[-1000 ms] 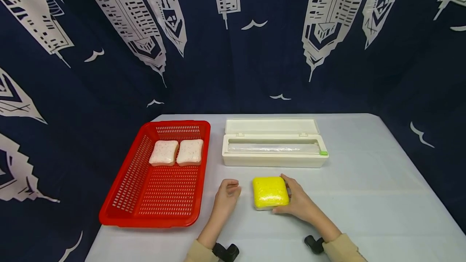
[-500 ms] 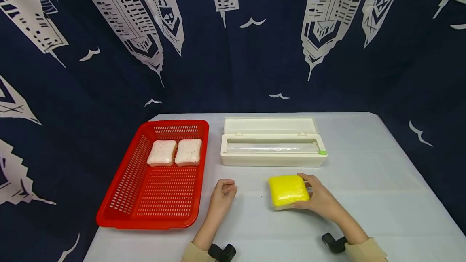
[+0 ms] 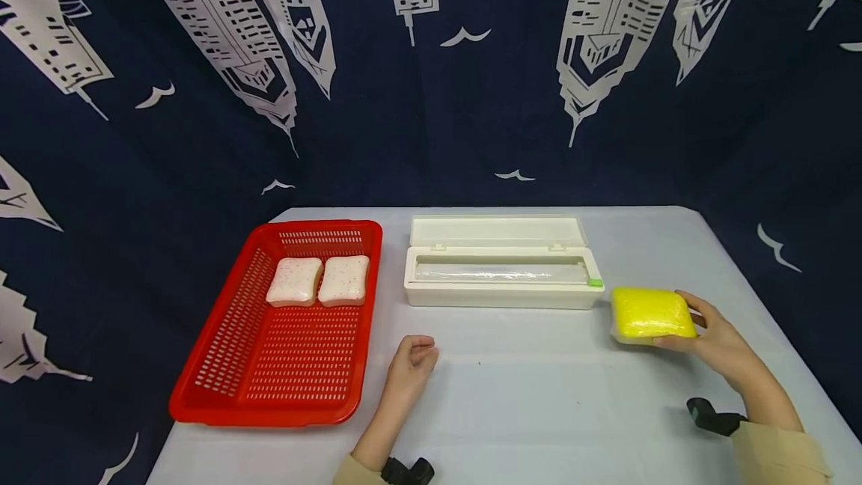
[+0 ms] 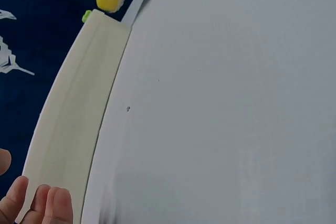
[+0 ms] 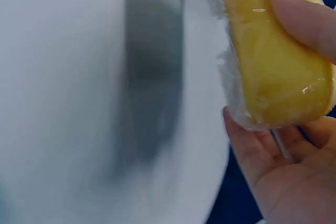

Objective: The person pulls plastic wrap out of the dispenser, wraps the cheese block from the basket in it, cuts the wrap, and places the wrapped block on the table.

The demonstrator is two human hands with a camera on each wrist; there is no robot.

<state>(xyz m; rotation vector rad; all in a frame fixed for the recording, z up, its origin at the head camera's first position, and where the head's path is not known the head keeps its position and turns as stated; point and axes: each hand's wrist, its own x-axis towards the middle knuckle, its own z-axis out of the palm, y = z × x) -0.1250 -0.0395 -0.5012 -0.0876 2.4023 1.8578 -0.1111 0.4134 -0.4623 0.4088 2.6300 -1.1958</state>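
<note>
My right hand grips a yellow block wrapped in clear film by its right side. It holds the block above the table, to the right of the white wrap box. In the right wrist view, crinkled film bunches along one edge of the yellow block, and the thumb lies across its face. My left hand hovers with loosely bent fingers between the red basket and the wrap box, holding nothing. In the left wrist view its fingertips show at the lower left corner.
A red plastic basket at the left holds two white bread-shaped slices at its back. The white wrap box stands at the table's back, lid up, a film roll inside. A dark patterned cloth hangs behind the table.
My right hand has lifted the yellow block off the table and carried it right and back, past the wrap box's right end. The left hand has barely moved.
</note>
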